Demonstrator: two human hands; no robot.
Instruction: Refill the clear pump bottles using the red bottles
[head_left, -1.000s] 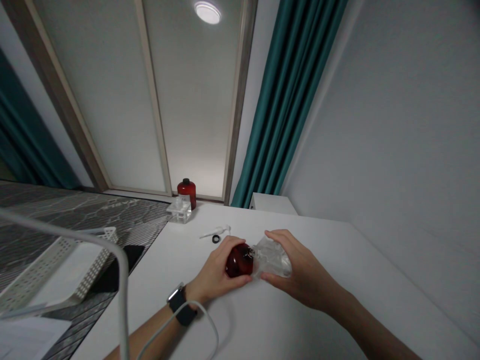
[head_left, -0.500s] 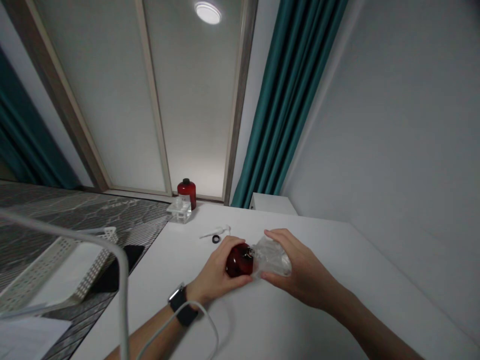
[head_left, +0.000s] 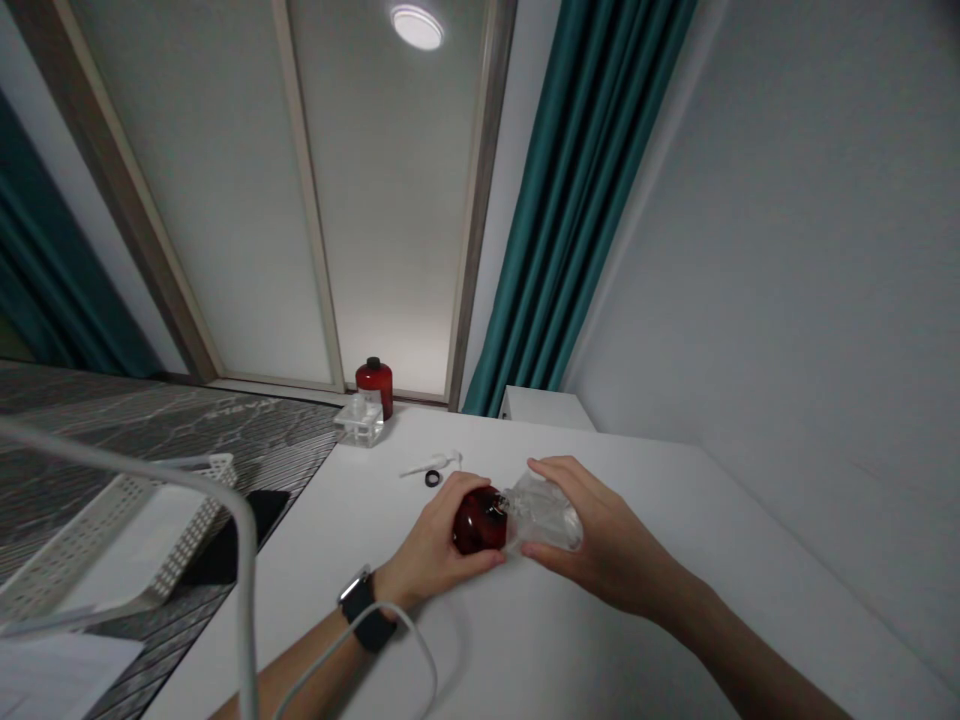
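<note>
My left hand [head_left: 431, 545] is wrapped round a small dark red bottle [head_left: 478, 520] that stands on the white table [head_left: 675, 520]. My right hand [head_left: 600, 545] grips a clear plastic bottle [head_left: 544, 515], tilted so that its mouth meets the top of the red one. Both hands rest low over the middle of the table. A dark watch [head_left: 365, 608] sits on my left wrist.
A white pump head [head_left: 442, 461] and a black ring [head_left: 433, 478] lie just beyond my left hand. Farther back stand a second red bottle [head_left: 374, 385] and a clear square container [head_left: 360, 418]. A white perforated basket [head_left: 112, 545] and a white cable [head_left: 240, 560] are at the left.
</note>
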